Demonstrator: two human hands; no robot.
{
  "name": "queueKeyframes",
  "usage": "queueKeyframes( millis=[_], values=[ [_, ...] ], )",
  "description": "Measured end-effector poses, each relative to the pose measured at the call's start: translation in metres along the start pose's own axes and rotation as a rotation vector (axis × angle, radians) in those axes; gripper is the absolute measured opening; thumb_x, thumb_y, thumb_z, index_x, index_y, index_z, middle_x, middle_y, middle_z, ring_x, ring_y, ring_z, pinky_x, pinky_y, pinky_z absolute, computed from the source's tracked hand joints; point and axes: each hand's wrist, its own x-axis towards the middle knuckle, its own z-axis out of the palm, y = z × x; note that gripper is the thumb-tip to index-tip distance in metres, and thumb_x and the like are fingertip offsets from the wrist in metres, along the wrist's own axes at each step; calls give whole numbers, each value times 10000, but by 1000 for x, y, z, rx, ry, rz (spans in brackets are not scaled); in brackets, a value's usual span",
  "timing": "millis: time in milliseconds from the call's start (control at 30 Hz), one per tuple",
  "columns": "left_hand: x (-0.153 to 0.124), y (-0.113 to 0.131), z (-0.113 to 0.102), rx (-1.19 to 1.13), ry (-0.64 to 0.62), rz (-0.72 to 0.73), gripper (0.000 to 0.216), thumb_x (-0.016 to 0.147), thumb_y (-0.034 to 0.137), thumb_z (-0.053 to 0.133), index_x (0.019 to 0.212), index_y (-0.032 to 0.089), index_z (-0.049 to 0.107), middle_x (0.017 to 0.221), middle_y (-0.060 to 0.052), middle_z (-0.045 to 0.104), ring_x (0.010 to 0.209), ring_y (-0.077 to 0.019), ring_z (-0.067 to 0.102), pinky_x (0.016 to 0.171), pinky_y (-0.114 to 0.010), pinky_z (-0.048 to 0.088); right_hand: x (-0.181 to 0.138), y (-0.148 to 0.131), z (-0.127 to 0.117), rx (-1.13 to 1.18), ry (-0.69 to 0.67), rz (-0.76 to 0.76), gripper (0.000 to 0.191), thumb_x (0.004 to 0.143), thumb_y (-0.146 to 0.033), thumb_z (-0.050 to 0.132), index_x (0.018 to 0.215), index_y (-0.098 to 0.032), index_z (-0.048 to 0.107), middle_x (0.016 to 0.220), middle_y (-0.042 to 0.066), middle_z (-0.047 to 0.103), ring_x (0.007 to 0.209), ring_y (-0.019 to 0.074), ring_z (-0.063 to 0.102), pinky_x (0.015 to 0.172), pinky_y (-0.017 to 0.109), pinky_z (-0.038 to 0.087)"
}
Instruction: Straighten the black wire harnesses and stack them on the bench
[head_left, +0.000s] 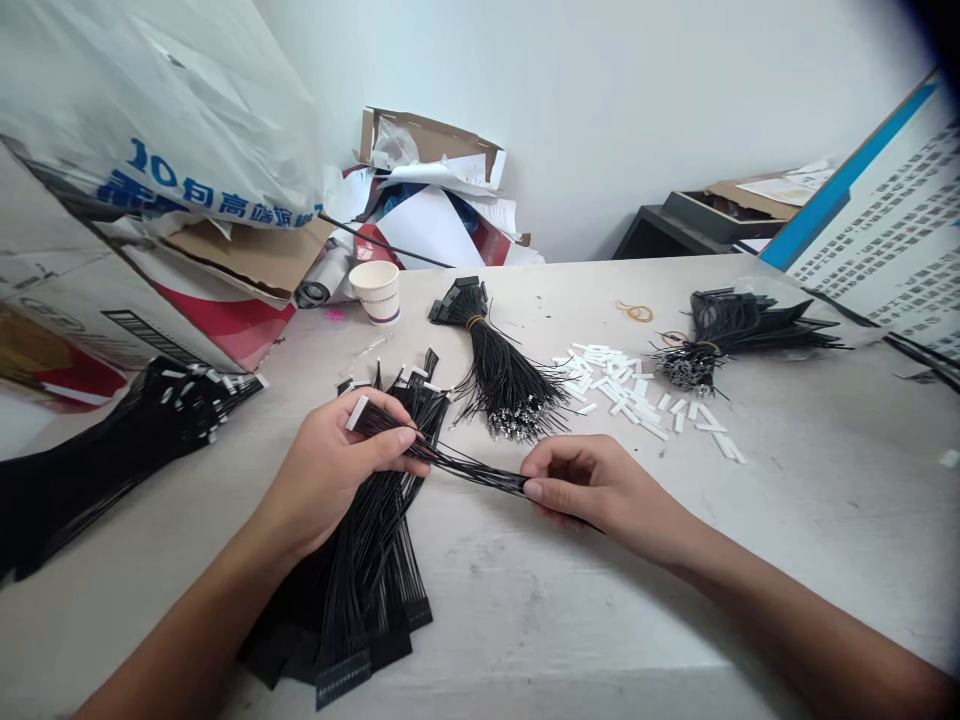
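My left hand (341,462) is closed round one end of a black wire harness (457,462), near its white connector. My right hand (592,485) pinches the other end of the same harness, stretching it between both hands just above the table. Under my left hand lies a pile of black wire harnesses (367,580) with connectors. Beyond it rests a banded bundle of black wires (499,375) with metal terminals. Small white connector pieces (630,395) are scattered to the right of that bundle.
A second banded wire bundle (720,340) lies at the right. A paper cup (376,290) stands at the back, a rubber band (637,312) near it. Cardboard boxes and a plastic bag (150,120) crowd the left; more black harnesses (112,440) lie there. A printed board (885,220) leans at right.
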Motion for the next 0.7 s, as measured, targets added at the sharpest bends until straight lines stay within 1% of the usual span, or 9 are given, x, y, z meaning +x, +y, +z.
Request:
queueKeyframes(
  millis=[100, 167, 233, 300, 367, 433, 500, 600, 700],
  values=[
    [0, 1, -1, -33, -3, -14, 246, 711, 218, 887, 827, 158, 679, 762, -1, 680, 598, -156, 709, 611, -287, 604, -1, -1, 0, 37, 22, -13, 282, 856, -422, 740, 800, -162, 646, 625, -1, 625, 525, 78, 512, 496, 211, 391],
    [0, 2, -3, -61, -21, -18, 212, 740, 220, 867, 832, 158, 687, 767, -10, 675, 628, -159, 701, 602, -289, 609, -1, -1, -1, 49, 35, -15, 309, 870, -451, 731, 800, -161, 649, 611, -1, 616, 514, 75, 494, 476, 208, 365],
    [0, 1, -5, -84, -42, -4, 154, 786, 221, 828, 848, 158, 701, 825, -35, 690, 711, -175, 705, 618, -295, 622, -1, 1, -2, 59, 46, -8, 313, 873, -461, 735, 818, -162, 659, 603, -2, 612, 508, 73, 480, 457, 203, 334],
    [0, 1, -7, -96, -80, 26, 125, 804, 187, 795, 907, 158, 731, 948, -68, 719, 817, -187, 711, 681, -297, 638, -1, 3, -4, 82, 49, 10, 310, 875, -465, 739, 844, -167, 662, 600, -5, 609, 511, 72, 474, 445, 195, 309],
    [0, 0, -9, -116, -136, 74, 218, 787, 132, 784, 1000, 165, 752, 1096, -92, 729, 938, -207, 719, 785, -313, 649, 0, 4, -6, 114, 42, 31, 317, 878, -477, 740, 857, -172, 655, 593, -13, 598, 510, 67, 461, 439, 187, 289],
    [0, 0, -10, -158, -188, 122, 323, 764, 87, 791, 1069, 183, 747, 1168, -96, 728, 1032, -239, 720, 851, -344, 651, 0, 6, -8, 150, 31, 66, 334, 876, -495, 745, 869, -176, 644, 583, -26, 579, 496, 55, 431, 433, 179, 265],
    [0, -1, -9, -208, -210, 159, 355, 763, 74, 804, 1087, 199, 732, 1120, -82, 742, 1022, -246, 729, 829, -362, 663, 0, 7, -8, 192, 9, 113, 361, 864, -517, 757, 873, -179, 630, 570, -42, 553, 471, 41, 391, 423, 173, 238],
    [0, -1, -8, -253, -202, 171, 292, 783, 102, 820, 1039, 194, 717, 942, -48, 750, 857, -198, 736, 727, -334, 670, 0, 8, -7, 241, -40, 156, 396, 865, -550, 749, 873, -177, 617, 555, -57, 523, 446, 28, 363, 416, 164, 227],
    [0, 0, -7, -262, -154, 161, 233, 779, 133, 841, 961, 178, 704, 857, -29, 734, 763, -178, 726, 652, -308, 660, 0, 10, -7, 206, -153, 144, 426, 899, -584, 706, 946, -164, 646, 617, -30, 586, 474, 39, 444, 436, 159, 311]
  ],
)
